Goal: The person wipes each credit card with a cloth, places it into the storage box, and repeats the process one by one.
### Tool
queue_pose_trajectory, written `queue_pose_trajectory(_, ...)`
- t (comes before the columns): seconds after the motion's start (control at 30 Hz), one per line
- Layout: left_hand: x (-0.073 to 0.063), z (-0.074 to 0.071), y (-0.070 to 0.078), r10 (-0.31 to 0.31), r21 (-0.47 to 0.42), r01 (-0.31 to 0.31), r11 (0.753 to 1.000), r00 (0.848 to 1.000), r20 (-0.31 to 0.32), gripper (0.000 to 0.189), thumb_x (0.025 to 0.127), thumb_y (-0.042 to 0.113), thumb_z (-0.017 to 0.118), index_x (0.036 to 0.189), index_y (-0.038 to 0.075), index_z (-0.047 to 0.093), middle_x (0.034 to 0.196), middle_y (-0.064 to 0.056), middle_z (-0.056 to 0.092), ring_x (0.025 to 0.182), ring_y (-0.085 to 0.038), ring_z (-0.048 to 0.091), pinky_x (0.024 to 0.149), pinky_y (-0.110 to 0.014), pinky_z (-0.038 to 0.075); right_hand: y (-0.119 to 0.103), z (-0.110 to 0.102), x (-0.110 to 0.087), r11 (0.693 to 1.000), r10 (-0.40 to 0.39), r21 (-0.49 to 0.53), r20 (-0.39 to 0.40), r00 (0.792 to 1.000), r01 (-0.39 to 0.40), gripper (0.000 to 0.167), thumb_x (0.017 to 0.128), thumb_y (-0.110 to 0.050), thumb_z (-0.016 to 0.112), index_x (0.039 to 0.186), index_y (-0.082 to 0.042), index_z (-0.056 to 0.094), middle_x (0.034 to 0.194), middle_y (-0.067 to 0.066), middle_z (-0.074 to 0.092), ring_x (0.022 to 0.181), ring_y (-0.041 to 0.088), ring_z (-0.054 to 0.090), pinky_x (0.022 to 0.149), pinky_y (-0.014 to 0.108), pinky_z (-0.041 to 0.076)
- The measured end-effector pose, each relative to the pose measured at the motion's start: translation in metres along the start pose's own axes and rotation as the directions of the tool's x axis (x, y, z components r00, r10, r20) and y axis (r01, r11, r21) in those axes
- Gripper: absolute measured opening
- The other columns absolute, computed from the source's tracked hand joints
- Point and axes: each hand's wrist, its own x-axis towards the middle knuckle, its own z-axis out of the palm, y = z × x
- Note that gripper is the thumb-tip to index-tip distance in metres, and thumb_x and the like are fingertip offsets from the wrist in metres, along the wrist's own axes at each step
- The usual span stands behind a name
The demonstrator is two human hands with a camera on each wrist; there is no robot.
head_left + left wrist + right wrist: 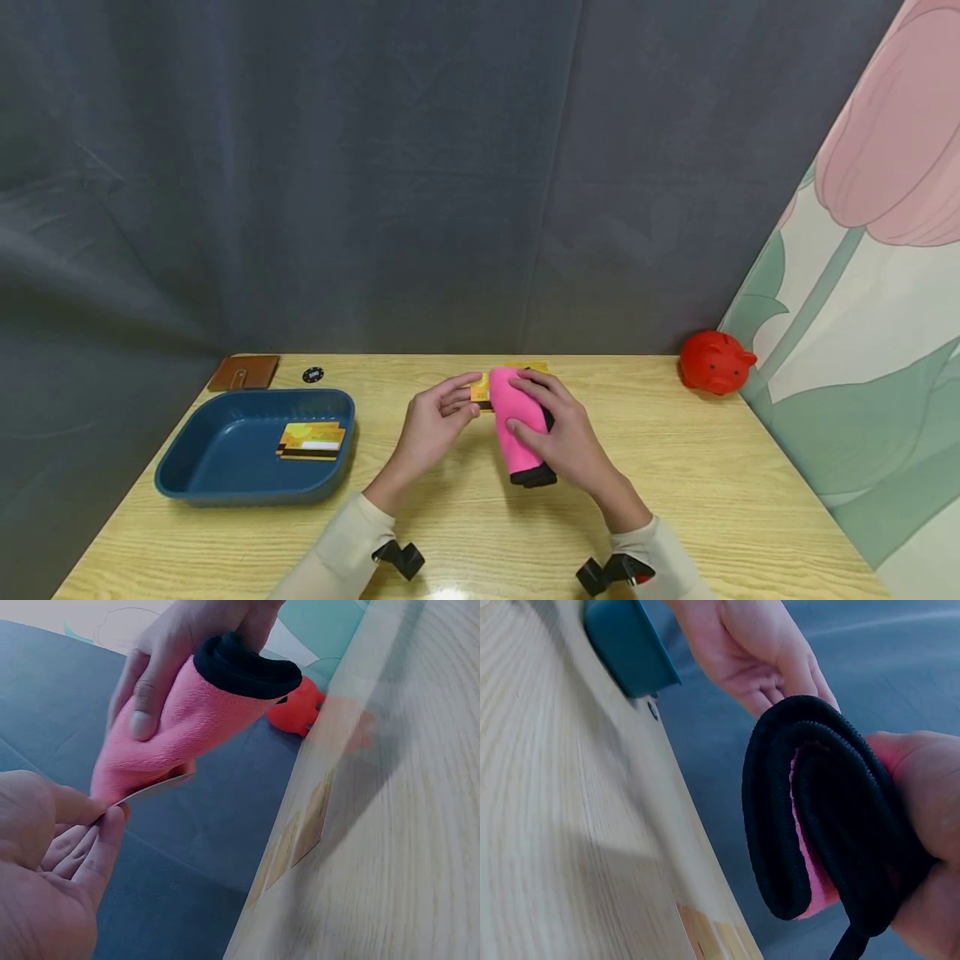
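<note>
In the head view, my left hand (433, 423) pinches the edge of a yellow bank card (480, 393) between thumb and fingertips. My right hand (572, 437) grips a folded pink cloth (513, 417) with black edging, held above the table. The cloth lies against the card and covers much of it. From the left wrist view, the card (156, 787) appears edge-on, slightly bent, under the pink cloth. The right wrist view shows the cloth's black hem (769, 825) folded over in layers. Behind the cloth, more yellow cards (537, 365) lie on the table, partly hidden.
At the left stands a blue tray (225, 454) with several yellow cards (311, 442) in it. Behind the tray are a brown wallet (244, 372) and a black poker chip (312, 375). A red piggy bank (716, 363) sits at the table's far right corner.
</note>
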Motion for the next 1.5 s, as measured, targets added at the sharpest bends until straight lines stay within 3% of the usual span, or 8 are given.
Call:
queue_pose_trajectory(0.27,0.000,-0.012,0.003,-0.009,0.029,0.008,1.000,1.000,0.027,0.040,0.097,0.011,0.072,0.136,0.019,0.068,0.120,-0.012,0.076,0.104,-0.023,0.076,0.087,-0.025,0.061,0.028,-0.015,0.003,0.996,0.083,-0.025,-0.065,0.994,-0.084,0.055,0.087,-0.014,0.084,0.139,-0.012,0.065,0.148,0.009,0.057,0.135,0.031,0.058,0.100,0.049,0.056)
queue_pose_trajectory(0.47,0.005,-0.029,0.009,-0.019,0.044,0.018,0.999,1.000,0.004,0.041,0.098,0.006,0.069,0.138,0.015,0.067,0.121,-0.016,0.075,0.104,-0.026,0.076,0.087,-0.025,0.061,0.038,-0.033,0.003,0.991,0.128,-0.038,-0.104,0.986,-0.132,0.056,0.088,-0.015,0.083,0.140,-0.014,0.064,0.149,0.009,0.055,0.135,0.032,0.057,0.102,0.029,0.052)
queue_pose_trajectory(0.63,0.007,-0.052,0.016,-0.029,0.060,0.031,0.998,0.999,-0.028,0.041,0.101,0.005,0.065,0.140,0.017,0.065,0.121,-0.016,0.074,0.104,-0.028,0.074,0.085,-0.022,0.060,0.041,-0.040,0.004,0.989,0.140,-0.032,-0.114,0.984,-0.144,0.056,0.089,-0.017,0.082,0.142,-0.015,0.063,0.151,0.009,0.054,0.138,0.033,0.053,0.104,0.011,0.040)
queue_pose_trajectory(0.97,-0.006,-0.111,0.025,-0.073,0.225,0.093,0.970,0.993,-0.098,0.039,0.106,0.015,0.058,0.144,0.024,0.060,0.124,-0.012,0.072,0.106,-0.024,0.072,0.087,-0.021,0.056,0.039,-0.047,0.003,0.990,0.138,-0.024,-0.122,0.983,-0.142,0.055,0.089,-0.017,0.082,0.141,-0.015,0.064,0.151,0.009,0.053,0.137,0.032,0.053,0.100,0.005,0.036)
queue_pose_trajectory(1.1,-0.016,-0.141,0.028,-0.077,0.258,0.111,0.960,0.987,-0.138,0.040,0.107,0.016,0.057,0.147,0.020,0.058,0.129,-0.016,0.070,0.101,-0.010,0.072,0.090,-0.015,0.054,0.039,-0.048,0.003,0.989,0.138,-0.028,-0.114,0.984,-0.142,0.055,0.089,-0.017,0.082,0.141,-0.015,0.063,0.152,0.009,0.053,0.137,0.032,0.053,0.100,0.008,0.038)
queue_pose_trajectory(1.23,-0.030,-0.172,0.025,-0.072,0.270,0.123,0.955,0.979,-0.191,0.042,0.108,0.015,0.055,0.149,0.016,0.056,0.130,-0.016,0.069,0.096,0.000,0.070,0.089,-0.010,0.053,0.038,-0.048,0.003,0.988,0.144,-0.033,-0.106,0.984,-0.148,0.055,0.090,-0.019,0.082,0.141,-0.016,0.063,0.152,0.008,0.053,0.137,0.032,0.053,0.105,0.023,0.046)
queue_pose_trajectory(1.43,-0.051,-0.210,0.009,-0.078,0.266,0.145,0.953,0.966,-0.246,0.044,0.108,0.016,0.054,0.151,0.008,0.052,0.119,0.017,0.068,0.098,0.004,0.068,0.087,-0.008,0.054,0.039,-0.048,0.004,0.987,0.151,-0.034,-0.103,0.983,-0.155,0.055,0.090,-0.019,0.081,0.142,-0.016,0.063,0.152,0.009,0.053,0.138,0.032,0.052,0.108,0.046,0.050)
queue_pose_trajectory(1.5,-0.054,-0.219,0.002,-0.089,0.268,0.159,0.950,0.963,-0.255,0.044,0.108,0.015,0.054,0.151,0.005,0.052,0.117,0.021,0.068,0.097,0.005,0.068,0.085,-0.007,0.054,0.039,-0.047,0.005,0.988,0.150,-0.027,-0.100,0.984,-0.154,0.055,0.090,-0.019,0.081,0.142,-0.015,0.063,0.152,0.009,0.053,0.138,0.032,0.052,0.108,0.051,0.050)
